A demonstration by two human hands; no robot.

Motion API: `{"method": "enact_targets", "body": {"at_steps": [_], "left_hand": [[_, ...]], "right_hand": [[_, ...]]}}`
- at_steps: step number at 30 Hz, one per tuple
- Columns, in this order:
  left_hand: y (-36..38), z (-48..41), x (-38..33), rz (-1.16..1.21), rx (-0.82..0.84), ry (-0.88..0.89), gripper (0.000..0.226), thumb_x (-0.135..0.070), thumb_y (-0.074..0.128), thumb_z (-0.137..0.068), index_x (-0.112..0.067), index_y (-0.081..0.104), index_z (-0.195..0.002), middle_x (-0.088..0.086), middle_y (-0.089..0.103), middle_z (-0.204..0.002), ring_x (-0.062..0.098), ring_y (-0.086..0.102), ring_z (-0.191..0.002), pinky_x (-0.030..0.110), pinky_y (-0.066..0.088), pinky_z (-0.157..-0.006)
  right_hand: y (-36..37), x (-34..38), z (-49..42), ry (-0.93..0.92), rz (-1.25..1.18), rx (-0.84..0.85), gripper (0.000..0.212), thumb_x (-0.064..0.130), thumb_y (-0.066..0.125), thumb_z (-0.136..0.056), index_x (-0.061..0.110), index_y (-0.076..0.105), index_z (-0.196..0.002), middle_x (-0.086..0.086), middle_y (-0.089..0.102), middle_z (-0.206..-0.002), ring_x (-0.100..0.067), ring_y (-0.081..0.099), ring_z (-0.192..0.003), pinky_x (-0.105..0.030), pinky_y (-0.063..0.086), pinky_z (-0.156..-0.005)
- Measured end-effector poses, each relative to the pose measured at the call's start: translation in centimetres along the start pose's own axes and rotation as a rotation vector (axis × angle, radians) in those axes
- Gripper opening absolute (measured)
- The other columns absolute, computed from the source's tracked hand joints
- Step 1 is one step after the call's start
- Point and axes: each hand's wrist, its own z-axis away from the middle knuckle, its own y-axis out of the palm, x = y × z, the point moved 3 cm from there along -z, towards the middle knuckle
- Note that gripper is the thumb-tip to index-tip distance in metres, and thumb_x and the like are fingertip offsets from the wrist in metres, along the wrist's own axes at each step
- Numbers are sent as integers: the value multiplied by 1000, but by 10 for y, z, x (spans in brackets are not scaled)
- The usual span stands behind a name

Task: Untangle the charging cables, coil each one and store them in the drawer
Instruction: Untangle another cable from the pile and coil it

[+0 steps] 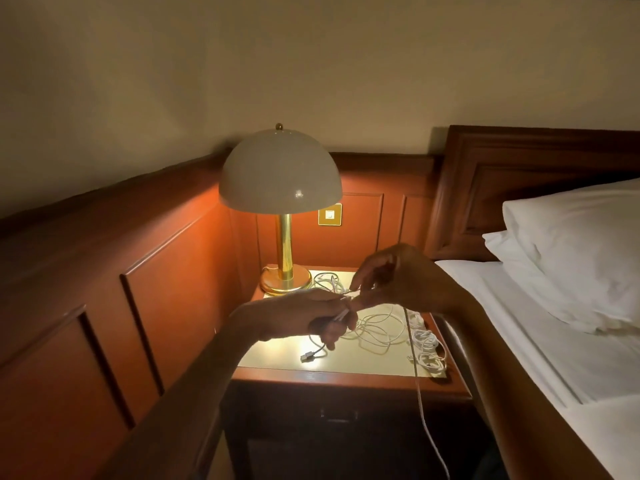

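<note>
Wood panelling (166,278) wraps the corner where a small desk (346,370) stands beside the bed (526,327), with a lit lamp (280,174) at its back left. We hold both hands just above the desk. Our left hand (308,315) curls its fingers (330,336) round a few white strands that run up between them. Our right hand (398,278) pinches a cable end between thumb and forefinger, just beside the left hand's fingertips. The cables (377,327) lie in a loose tangle beneath and to the right of our hands, and one strand (420,393) hangs over the desk's front edge. A dark plug (306,356) rests on the desk just in front of the left hand. The drawer (337,415) below is closed.
</note>
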Motion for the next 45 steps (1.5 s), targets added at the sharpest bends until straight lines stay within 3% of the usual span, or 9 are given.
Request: {"method": "enact_targets", "body": {"at_steps": [5, 10, 16, 21, 28, 33, 39, 42, 45], "left_hand": [[9, 12, 0, 552, 67, 276, 19, -23, 52, -100, -8, 61, -93, -4, 53, -67, 9, 49, -63, 24, 45, -68], [4, 3, 7, 1076, -576, 513, 22, -13, 46, -98, -1, 64, -99, 10, 72, -87, 19, 73, -82, 30, 60, -72], [-10, -13, 44, 343, -1146, 450, 18, -23, 53, -99, -15, 69, -102, 2, 75, -106, 16, 71, -101, 33, 55, -89], [-7, -18, 47, -507, -647, 305, 25, -18, 48, -103, -10, 67, -89, -5, 70, -79, 4, 67, -72, 13, 47, -66], [9, 19, 16, 486, 9, 382, 27, -29, 51, -101, -7, 59, -87, -2, 57, -70, 11, 56, -64, 27, 50, -71], [-2, 19, 0, 1346, -458, 658, 18, -10, 62, -90, 2, 64, -103, 11, 72, -88, 19, 73, -79, 32, 61, -71], [-17, 8, 27, -31, -1089, 491, 27, -21, 47, -103, -3, 67, -99, -9, 75, -95, 8, 71, -97, 24, 55, -84], [-8, -2, 43, -584, -759, 378, 26, -21, 47, -104, -10, 68, -93, -13, 69, -81, 2, 68, -79, 19, 51, -71], [-4, 0, 48, -195, -460, 305, 40, -32, 43, -104, -3, 66, -89, 7, 66, -73, 12, 65, -66, 20, 50, -68]], "right_hand": [[28, -22, 10, 120, -557, -172, 10, 17, 74, -82, 11, 78, -89, -4, 71, -73, -23, 47, -55, -26, 36, -51], [90, -33, 35, 333, -621, -231, 22, 29, 61, -97, 15, 77, -105, -7, 67, -73, -18, 46, -50, -24, 32, -45], [93, -18, 33, 311, 126, 6, 19, 16, 65, -96, 15, 72, -114, 7, 71, -74, -2, 64, -53, -18, 53, -53], [33, 0, 7, 227, 535, 14, 12, 34, 80, -82, 22, 78, -82, 7, 74, -75, -5, 65, -65, -34, 59, -79], [-3, 7, -7, 184, -235, 12, 24, 27, 80, -75, 6, 78, -87, -9, 74, -75, -15, 54, -48, -23, 42, -47], [76, -4, 24, 366, -553, -161, 20, 21, 59, -99, 13, 77, -99, -7, 61, -69, -12, 37, -46, -18, 24, -42], [84, -1, 36, 214, 179, -57, 17, 32, 61, -97, 26, 77, -98, 8, 71, -67, -3, 65, -60, -19, 53, -68], [43, -2, 13, 159, 383, 24, 12, 32, 71, -90, 22, 79, -91, 12, 70, -67, -3, 66, -63, -22, 52, -73], [9, -4, -10, 39, 310, 174, 18, 37, 78, -80, 18, 78, -83, 14, 69, -64, -4, 67, -61, -14, 48, -65]]}}
